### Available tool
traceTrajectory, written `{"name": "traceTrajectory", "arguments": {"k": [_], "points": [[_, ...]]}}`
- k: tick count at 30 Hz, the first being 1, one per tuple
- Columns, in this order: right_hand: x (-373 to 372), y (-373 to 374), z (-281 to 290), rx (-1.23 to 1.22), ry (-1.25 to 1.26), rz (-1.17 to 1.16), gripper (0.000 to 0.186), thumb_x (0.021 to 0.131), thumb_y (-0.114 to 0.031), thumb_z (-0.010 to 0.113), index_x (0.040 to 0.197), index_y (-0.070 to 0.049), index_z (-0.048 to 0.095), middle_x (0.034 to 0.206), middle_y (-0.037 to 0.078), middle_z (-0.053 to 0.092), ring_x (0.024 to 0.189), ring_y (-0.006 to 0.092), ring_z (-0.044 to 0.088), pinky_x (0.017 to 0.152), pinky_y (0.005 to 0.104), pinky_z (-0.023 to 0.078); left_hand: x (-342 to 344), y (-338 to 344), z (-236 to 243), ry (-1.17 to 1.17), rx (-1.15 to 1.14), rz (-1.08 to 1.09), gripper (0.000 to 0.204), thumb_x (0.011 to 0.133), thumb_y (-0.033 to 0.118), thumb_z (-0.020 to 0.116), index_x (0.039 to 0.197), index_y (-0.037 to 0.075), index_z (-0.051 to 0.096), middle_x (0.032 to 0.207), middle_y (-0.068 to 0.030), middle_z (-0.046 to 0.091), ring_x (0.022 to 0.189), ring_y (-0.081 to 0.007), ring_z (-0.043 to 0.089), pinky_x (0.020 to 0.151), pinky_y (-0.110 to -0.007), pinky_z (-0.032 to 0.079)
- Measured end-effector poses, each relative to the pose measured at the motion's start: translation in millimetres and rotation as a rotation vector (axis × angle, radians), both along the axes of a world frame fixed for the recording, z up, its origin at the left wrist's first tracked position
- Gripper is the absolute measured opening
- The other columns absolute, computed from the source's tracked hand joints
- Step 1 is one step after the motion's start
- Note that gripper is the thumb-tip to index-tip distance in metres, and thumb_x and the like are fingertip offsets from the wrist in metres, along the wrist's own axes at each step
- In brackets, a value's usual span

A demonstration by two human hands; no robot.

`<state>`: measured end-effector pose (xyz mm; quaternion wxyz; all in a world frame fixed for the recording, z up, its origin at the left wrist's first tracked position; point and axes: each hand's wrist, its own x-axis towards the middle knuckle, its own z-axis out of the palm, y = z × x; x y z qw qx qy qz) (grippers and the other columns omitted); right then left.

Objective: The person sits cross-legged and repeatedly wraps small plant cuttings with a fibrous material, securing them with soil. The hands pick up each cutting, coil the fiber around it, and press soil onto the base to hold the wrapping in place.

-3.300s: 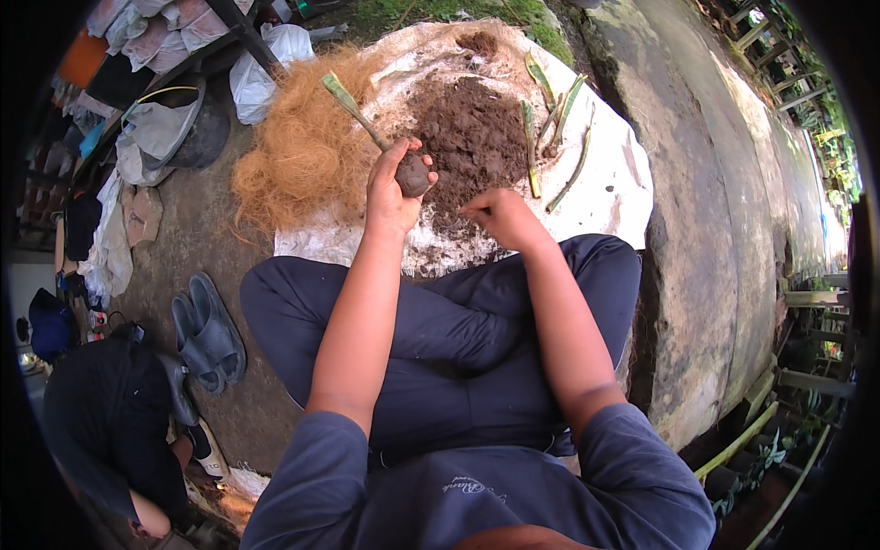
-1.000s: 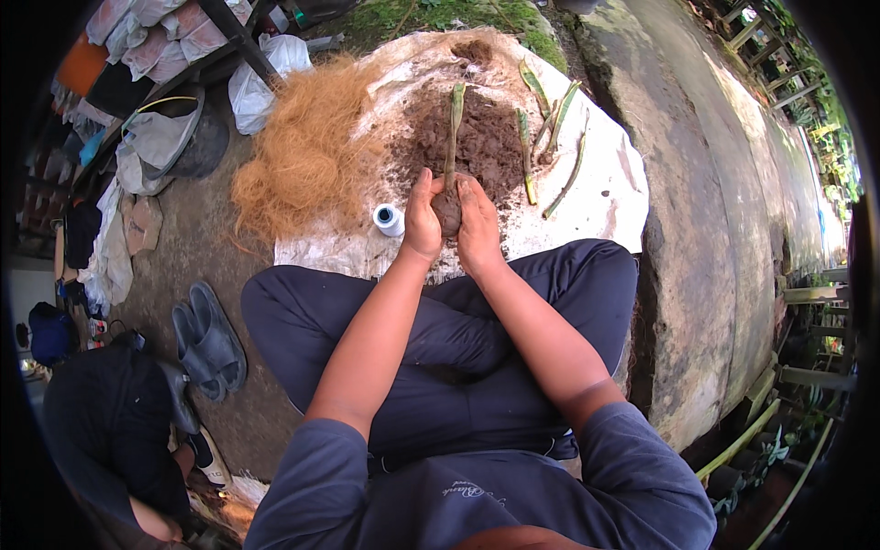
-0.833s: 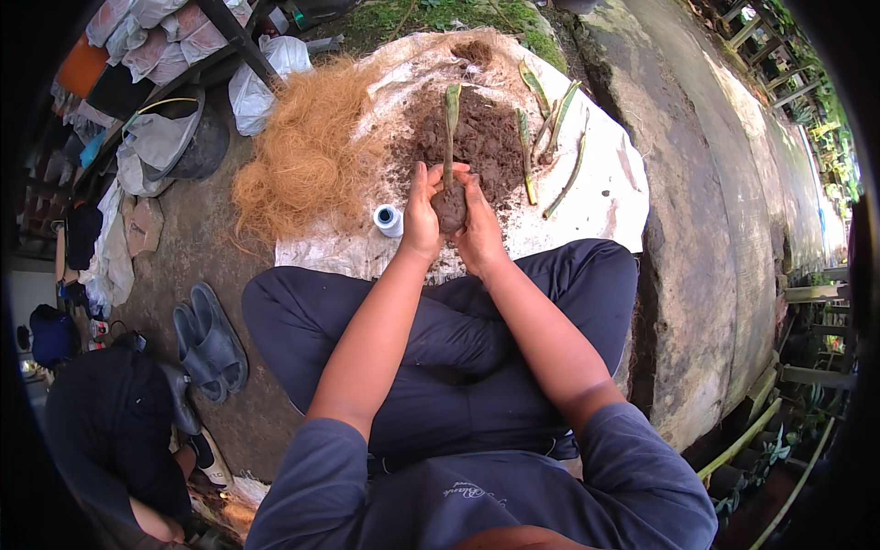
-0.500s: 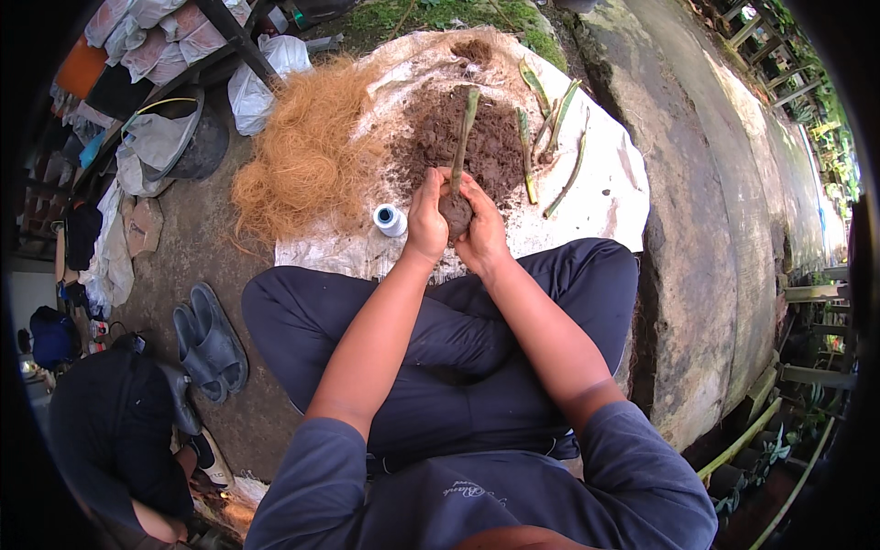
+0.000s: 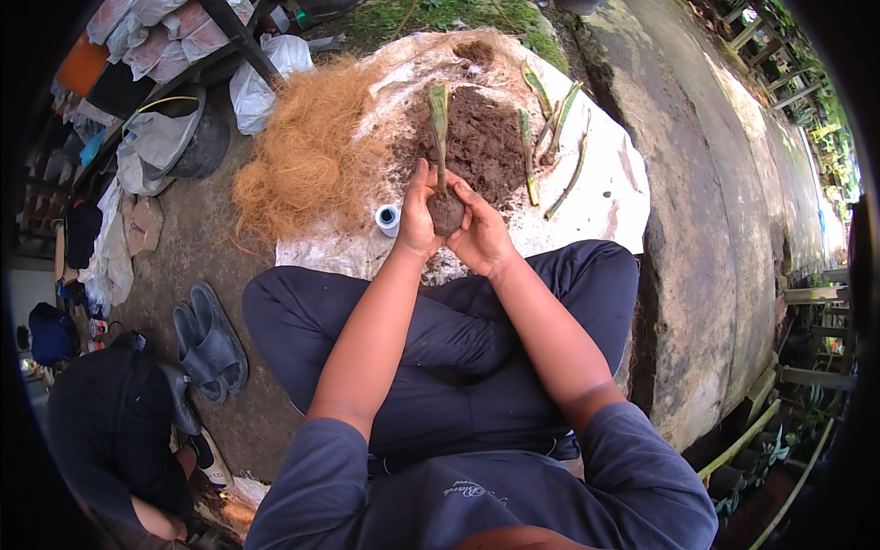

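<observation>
Between my two palms sits a round ball of dark wet soil [image 5: 446, 216], with a green snake plant leaf [image 5: 439, 128] standing up out of it. My left hand [image 5: 419, 213] cups the ball's left side. From the right and below, my right hand [image 5: 483, 236] wraps it, fingers curled against the soil. Just beyond the hands lies a heap of loose brown soil [image 5: 486, 151] on a white sheet [image 5: 605, 174]. A spool of thread [image 5: 388, 220] stands close to my left wrist. Several more snake plant leaves [image 5: 555, 124] rest right of the soil heap.
Left of the soil spreads a big pile of orange-brown coconut fibre [image 5: 307, 151]. Grey slippers [image 5: 213, 344] lie on the ground to my left, near a person in black [image 5: 119, 431]. Bags and a dark bucket [image 5: 202, 142] crowd the upper left. A concrete path [image 5: 706, 229] runs along the right.
The soil ball has turned and shifted slightly left in my hands. Its leaf now leans left and shows its broad face. My right hand has rolled so its palm shows more.
</observation>
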<state>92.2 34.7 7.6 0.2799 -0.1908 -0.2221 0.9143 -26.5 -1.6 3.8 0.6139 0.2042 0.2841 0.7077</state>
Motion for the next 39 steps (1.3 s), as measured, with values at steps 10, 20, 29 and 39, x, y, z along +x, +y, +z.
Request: {"name": "traceTrajectory", "arguments": {"k": [10, 20, 29, 39], "points": [[12, 6, -16, -0.209, 0.077, 0.012, 0.033, 0.099, -0.044, 0.067, 0.113, -0.014, 0.067, 0.111, 0.001, 0.070, 0.111, 0.0168, 0.065, 0.103, 0.0497, 0.050, 6, 3, 6, 0.010, -0.082, -0.015, 0.071, 0.101, 0.073, 0.039, 0.094, 0.008, 0.063, 0.094, -0.0174, 0.070, 0.062, -0.0234, 0.068, 0.043, -0.029, 0.050], [-8, -9, -12, -0.037, 0.004, -0.072, 0.037, 0.108, -0.039, 0.058, 0.131, -0.010, 0.060, 0.123, 0.003, 0.068, 0.115, 0.0155, 0.065, 0.103, 0.0391, 0.052, -4, -1, -15, -0.010, -0.051, 0.048, 0.055, 0.106, 0.058, 0.045, 0.091, 0.008, 0.061, 0.094, -0.0171, 0.070, 0.062, -0.0218, 0.066, 0.047, -0.033, 0.053], [4, 0, 17, 0.081, -0.147, -0.058, 0.050, 0.112, -0.046, 0.043, 0.143, -0.009, 0.054, 0.132, 0.004, 0.064, 0.116, 0.0157, 0.064, 0.101, 0.0392, 0.053, 0, 1, 3, -0.023, -0.015, 0.006, 0.042, 0.105, 0.049, 0.052, 0.113, 0.008, 0.058, 0.096, -0.0081, 0.067, 0.082, -0.0193, 0.070, 0.065, -0.032, 0.058], [13, 20, -1, 0.145, -0.218, -0.051, 0.068, 0.106, -0.060, 0.047, 0.153, -0.012, 0.042, 0.144, 0.010, 0.057, 0.131, 0.0252, 0.058, 0.107, 0.0468, 0.049, 1, 5, -11, 0.866, -0.171, 0.284, 0.057, 0.078, 0.011, 0.084, 0.124, 0.004, 0.051, 0.105, -0.0105, 0.070, 0.099, -0.0245, 0.071, 0.083, -0.037, 0.057]]}}
